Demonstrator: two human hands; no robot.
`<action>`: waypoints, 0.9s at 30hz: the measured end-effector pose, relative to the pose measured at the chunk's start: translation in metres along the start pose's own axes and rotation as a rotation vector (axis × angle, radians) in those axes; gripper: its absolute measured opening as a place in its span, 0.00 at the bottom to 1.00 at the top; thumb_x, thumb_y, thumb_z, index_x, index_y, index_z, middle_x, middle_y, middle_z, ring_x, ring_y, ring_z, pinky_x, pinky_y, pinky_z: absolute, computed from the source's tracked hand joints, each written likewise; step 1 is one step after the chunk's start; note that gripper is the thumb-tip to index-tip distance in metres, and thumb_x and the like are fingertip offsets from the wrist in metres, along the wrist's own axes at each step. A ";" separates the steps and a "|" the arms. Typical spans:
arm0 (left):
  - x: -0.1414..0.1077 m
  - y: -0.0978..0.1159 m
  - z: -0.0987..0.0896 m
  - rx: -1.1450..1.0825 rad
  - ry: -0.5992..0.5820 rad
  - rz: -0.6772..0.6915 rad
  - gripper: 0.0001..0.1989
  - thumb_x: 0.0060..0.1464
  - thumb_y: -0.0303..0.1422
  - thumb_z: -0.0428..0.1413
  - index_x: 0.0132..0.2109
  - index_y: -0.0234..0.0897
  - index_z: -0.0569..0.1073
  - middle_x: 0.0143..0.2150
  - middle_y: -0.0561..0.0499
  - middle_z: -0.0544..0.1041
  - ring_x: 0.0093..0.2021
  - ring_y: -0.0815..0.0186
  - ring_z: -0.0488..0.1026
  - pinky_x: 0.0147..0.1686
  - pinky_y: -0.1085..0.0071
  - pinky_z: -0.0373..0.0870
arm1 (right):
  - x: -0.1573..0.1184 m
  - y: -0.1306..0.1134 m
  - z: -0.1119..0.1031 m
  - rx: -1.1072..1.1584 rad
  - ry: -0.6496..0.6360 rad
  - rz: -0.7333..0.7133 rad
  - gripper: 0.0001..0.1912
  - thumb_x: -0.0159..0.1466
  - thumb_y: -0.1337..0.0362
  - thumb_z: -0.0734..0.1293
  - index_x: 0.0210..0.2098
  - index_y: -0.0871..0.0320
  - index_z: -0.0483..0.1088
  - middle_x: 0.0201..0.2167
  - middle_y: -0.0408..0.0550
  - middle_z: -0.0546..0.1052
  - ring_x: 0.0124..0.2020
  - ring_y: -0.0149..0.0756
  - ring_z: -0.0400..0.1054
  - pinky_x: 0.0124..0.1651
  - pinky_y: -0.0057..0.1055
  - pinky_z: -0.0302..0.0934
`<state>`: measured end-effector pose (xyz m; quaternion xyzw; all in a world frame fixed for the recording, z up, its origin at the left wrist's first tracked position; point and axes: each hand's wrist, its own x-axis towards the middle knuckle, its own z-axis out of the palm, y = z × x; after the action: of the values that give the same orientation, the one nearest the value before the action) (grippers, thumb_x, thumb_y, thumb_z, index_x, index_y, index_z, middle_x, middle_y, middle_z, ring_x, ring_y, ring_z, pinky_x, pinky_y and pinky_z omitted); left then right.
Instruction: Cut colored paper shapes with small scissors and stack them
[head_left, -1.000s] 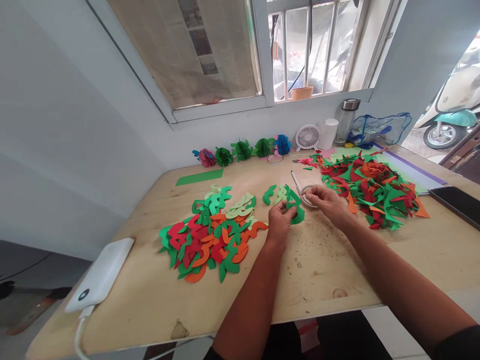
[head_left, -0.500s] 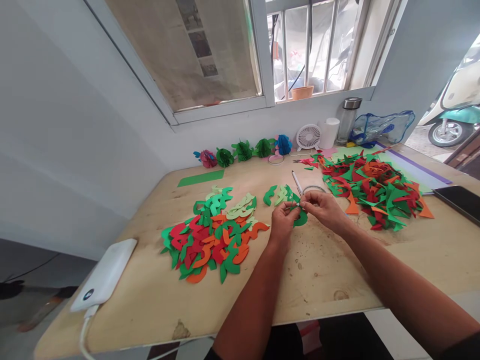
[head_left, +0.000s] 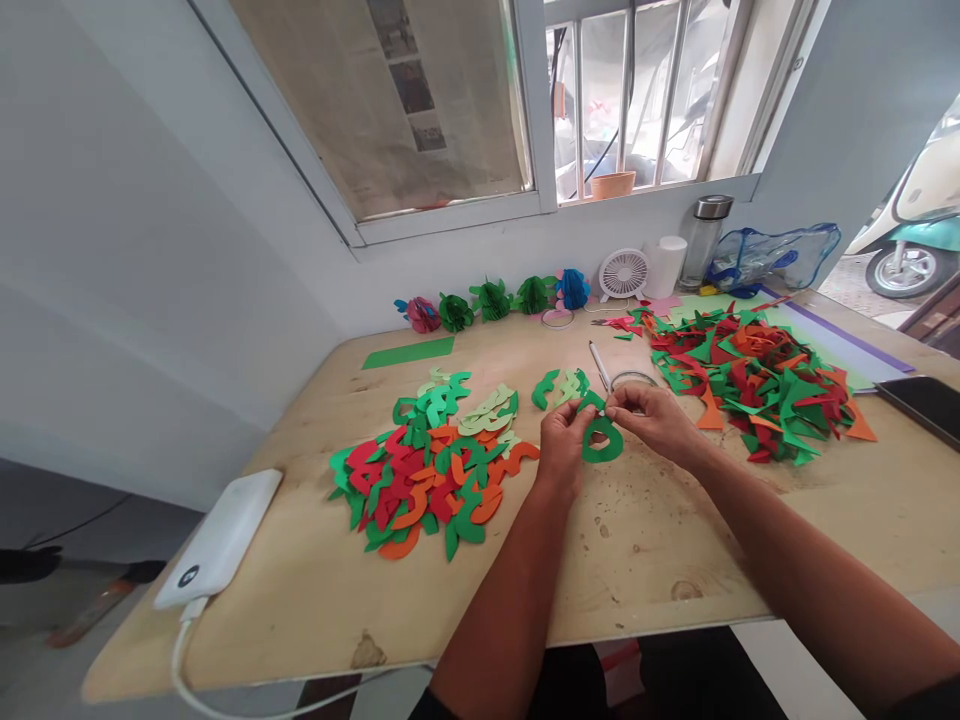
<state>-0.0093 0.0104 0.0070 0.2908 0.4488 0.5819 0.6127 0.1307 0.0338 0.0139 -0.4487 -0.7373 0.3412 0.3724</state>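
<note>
- I'm looking down on a pale wooden surface [head_left: 660, 560] set under a window, with a white-and-mint scooter [head_left: 911, 240] parked outside at far right.
- Newspaper [head_left: 382, 100] covers the far-left pane; its print is too small for me to read from here.
- At right lies a heap of red, green and orange paper offcuts [head_left: 757, 385], and left of my hands lies a pile of curved paper shapes [head_left: 427, 480] in the same colours plus pale green.
- On the far edge, a clear zip bag with blue trim [head_left: 772, 257] holds something blue that I can't make out.
- Beside it stand a glass bottle with a steel cap [head_left: 703, 240], a white cup [head_left: 666, 265] and a small white fan [head_left: 623, 273].
- A white power bank [head_left: 219, 538] sits at near left, its cable trailing off the edge.
- Both grips pinch a green paper loop [head_left: 601, 456] at its top, fingertips pressed together, just above the surface at centre.
- The left grip [head_left: 559, 450] and right grip [head_left: 656, 420] nearly touch; scissors [head_left: 600, 365] lie just beyond them.
</note>
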 end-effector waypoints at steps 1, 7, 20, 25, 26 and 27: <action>0.000 0.000 0.000 -0.002 0.007 -0.002 0.14 0.35 0.36 0.65 0.27 0.32 0.73 0.23 0.53 0.72 0.22 0.73 0.68 0.22 0.76 0.69 | 0.000 0.001 0.000 0.003 -0.009 -0.001 0.09 0.58 0.60 0.64 0.25 0.59 0.69 0.22 0.43 0.69 0.26 0.30 0.60 0.29 0.27 0.56; 0.002 -0.003 -0.001 -0.022 0.006 0.002 0.16 0.34 0.39 0.66 0.27 0.32 0.72 0.22 0.53 0.71 0.22 0.71 0.69 0.24 0.74 0.70 | 0.000 0.002 0.000 0.022 -0.010 0.000 0.10 0.58 0.59 0.64 0.24 0.58 0.68 0.21 0.42 0.69 0.24 0.29 0.59 0.27 0.26 0.55; -0.001 -0.001 0.003 0.007 0.002 0.046 0.11 0.30 0.34 0.67 0.22 0.31 0.75 0.19 0.53 0.73 0.19 0.74 0.65 0.25 0.76 0.64 | 0.000 0.000 0.012 0.075 0.158 0.097 0.08 0.55 0.59 0.64 0.24 0.57 0.68 0.20 0.42 0.70 0.22 0.30 0.61 0.26 0.27 0.56; -0.003 -0.001 0.006 0.002 -0.001 0.034 0.11 0.31 0.33 0.67 0.24 0.31 0.77 0.22 0.51 0.76 0.21 0.72 0.68 0.26 0.75 0.64 | 0.000 0.002 0.015 0.056 0.186 0.101 0.07 0.55 0.61 0.63 0.25 0.57 0.68 0.23 0.43 0.73 0.24 0.31 0.64 0.28 0.27 0.59; -0.003 -0.002 0.006 0.000 -0.002 0.031 0.11 0.31 0.33 0.67 0.24 0.31 0.77 0.22 0.50 0.76 0.22 0.72 0.68 0.26 0.75 0.64 | 0.000 0.002 0.016 0.051 0.188 0.098 0.06 0.55 0.61 0.63 0.25 0.57 0.67 0.23 0.43 0.73 0.24 0.31 0.64 0.28 0.27 0.59; -0.003 -0.002 0.006 -0.005 -0.005 0.030 0.11 0.31 0.33 0.67 0.24 0.31 0.76 0.22 0.50 0.76 0.22 0.72 0.68 0.26 0.75 0.64 | 0.000 0.002 0.016 0.048 0.190 0.096 0.06 0.55 0.61 0.63 0.25 0.57 0.67 0.23 0.43 0.73 0.24 0.31 0.64 0.28 0.27 0.59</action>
<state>-0.0030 0.0079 0.0079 0.2974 0.4414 0.5915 0.6057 0.1178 0.0316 0.0038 -0.5049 -0.6678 0.3323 0.4344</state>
